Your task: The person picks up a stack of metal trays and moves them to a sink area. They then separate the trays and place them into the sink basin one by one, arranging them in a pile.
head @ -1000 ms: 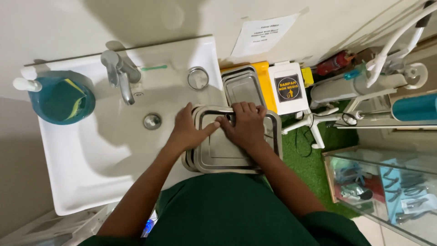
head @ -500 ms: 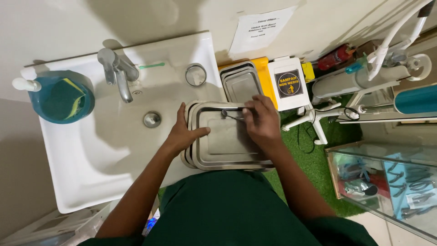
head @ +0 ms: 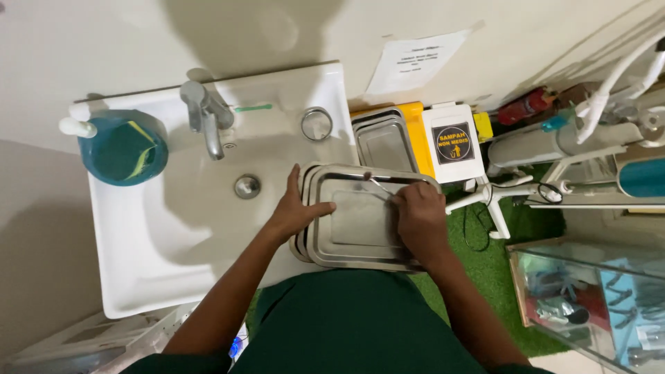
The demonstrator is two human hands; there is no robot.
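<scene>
Our left hand (head: 294, 211) lies flat, fingers spread, on the steel tray's (head: 360, 225) left rim, prob. to steady it. Right hand (head: 419, 218) is pinched around a thin metal instrument (head: 379, 185) w/ its tip inside. The tray, shiny, rectangular, sits on the sink's (head: 159, 242) right edge.

Counting outward from the white sink (head: 138, 256): one tap (head: 204, 125) and one drain (head: 247, 185) on it, one blue soap bottle (head: 121, 149) at its back left corner, one metal ring (head: 316, 124) at its back right. Two hands over its right edge, left hand (head: 298, 211) and right hand (head: 419, 218). Two steel trays (head: 360, 221) stacked there, two more trays (head: 384, 142) just behind. One white bin (head: 454, 142) right of those.
</scene>
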